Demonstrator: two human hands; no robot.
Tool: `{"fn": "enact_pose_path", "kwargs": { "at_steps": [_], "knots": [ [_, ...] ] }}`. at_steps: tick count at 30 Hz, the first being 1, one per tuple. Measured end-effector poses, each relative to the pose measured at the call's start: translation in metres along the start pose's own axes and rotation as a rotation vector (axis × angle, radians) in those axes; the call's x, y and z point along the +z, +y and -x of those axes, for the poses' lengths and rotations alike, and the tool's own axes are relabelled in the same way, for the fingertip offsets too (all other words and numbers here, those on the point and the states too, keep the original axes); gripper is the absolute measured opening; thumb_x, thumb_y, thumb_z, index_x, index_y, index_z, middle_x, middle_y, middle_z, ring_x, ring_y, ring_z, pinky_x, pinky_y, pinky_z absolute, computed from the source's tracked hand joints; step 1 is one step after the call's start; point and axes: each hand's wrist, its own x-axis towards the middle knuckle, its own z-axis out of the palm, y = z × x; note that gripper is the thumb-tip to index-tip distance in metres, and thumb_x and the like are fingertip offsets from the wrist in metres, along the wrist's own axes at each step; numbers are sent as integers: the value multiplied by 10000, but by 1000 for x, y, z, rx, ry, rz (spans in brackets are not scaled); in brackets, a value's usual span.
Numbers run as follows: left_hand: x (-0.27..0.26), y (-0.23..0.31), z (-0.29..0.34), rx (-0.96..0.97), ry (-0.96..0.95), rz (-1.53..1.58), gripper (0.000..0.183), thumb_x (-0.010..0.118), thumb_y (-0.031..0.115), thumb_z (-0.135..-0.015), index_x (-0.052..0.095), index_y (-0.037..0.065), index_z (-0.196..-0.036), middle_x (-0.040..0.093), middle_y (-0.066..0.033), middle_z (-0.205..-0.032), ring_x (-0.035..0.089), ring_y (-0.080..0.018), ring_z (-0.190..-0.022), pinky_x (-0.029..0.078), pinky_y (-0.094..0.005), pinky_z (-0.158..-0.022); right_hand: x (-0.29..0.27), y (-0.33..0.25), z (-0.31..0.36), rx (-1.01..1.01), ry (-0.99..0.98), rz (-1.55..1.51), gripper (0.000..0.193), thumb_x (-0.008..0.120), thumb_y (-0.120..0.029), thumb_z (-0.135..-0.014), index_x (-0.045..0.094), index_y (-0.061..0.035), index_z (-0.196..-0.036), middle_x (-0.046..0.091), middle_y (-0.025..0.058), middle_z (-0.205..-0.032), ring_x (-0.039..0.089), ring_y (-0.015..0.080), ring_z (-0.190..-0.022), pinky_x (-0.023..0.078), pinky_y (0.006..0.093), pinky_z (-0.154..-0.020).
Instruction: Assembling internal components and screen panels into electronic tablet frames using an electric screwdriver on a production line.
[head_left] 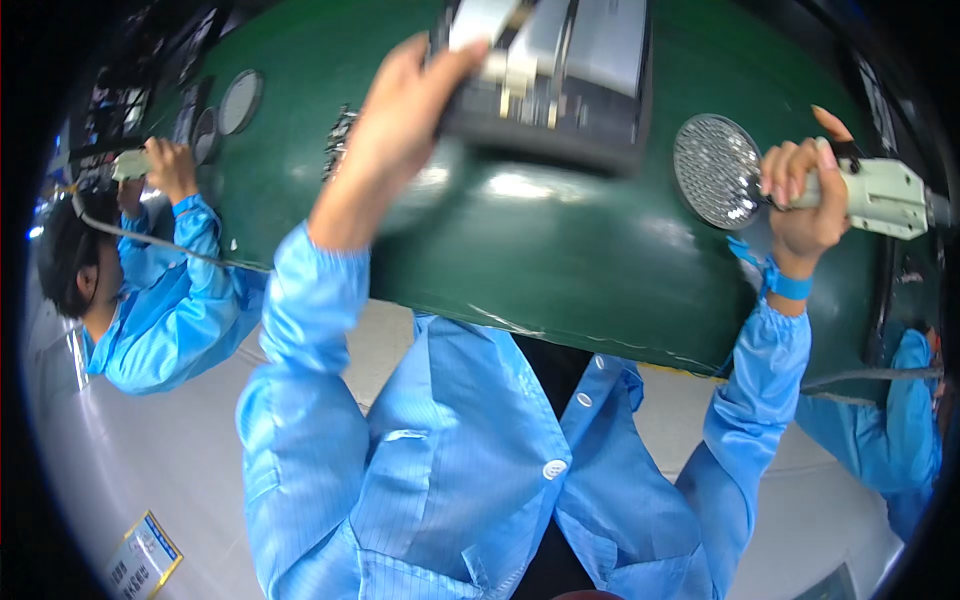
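Observation:
My left hand (pixel 405 110) grips the left edge of a black rectangular tray-like unit (pixel 600 140), its thumb over the top. Silvery plates and small pale and brass-coloured parts sit inside this unit, and its far end runs out of the picture. It is blurred. At the right, my right hand (pixel 805 195) is wrapped round a pale green electric screwdriver (pixel 885 200), which lies sideways in the grip. Just left of those fingers stands a round dish (pixel 715 170) full of small shiny pieces, too small to name surely.
A green mat (pixel 520 260) covers the bench. Small dark metal parts (pixel 340 140) lie beside my left wrist. Farther left are a round pale dish (pixel 240 100) and a co-worker (pixel 150 290) holding a pale tool with a grey cable (pixel 150 238). Another blue sleeve (pixel 860 440) shows at right.

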Motion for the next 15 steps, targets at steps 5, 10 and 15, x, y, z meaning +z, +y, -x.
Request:
{"fn": "enact_pose_path", "kwargs": {
  "at_steps": [5, 10, 15],
  "knots": [
    [-19, -45, 111, -277, 15, -17, 590, 658, 202, -935, 383, -87, -1369, 607, -159, -1195, 603, -183, -1057, 510, -310, -888, -4, 6, 4, -3, 10, -52, 427, 428, -170, -954, 432, 93, -1291, 352, 9, -551, 362, 117, -461, 385, 296, -484],
    [-40, -37, 142, -190, -52, -503, 442, 698, 233, -903, 561, -53, -1211, 619, -219, -1099, 620, -251, -979, 491, -369, -858, 4, 4, 3, 1, 20, -61, 405, 409, -139, -956, 420, 96, -1286, 355, 13, -546, 353, 111, -443, 381, 295, -471],
    [-141, -21, 62, 353, 375, -969, 270, 748, 266, -847, 723, 24, -966, 685, -135, -845, 638, -232, -710, 512, -321, -682, 10, -1, 1, -15, -9, -48, 401, 420, -129, -949, 417, 101, -1278, 360, 13, -542, 357, 109, -435, 386, 290, -463]
  ]
}}
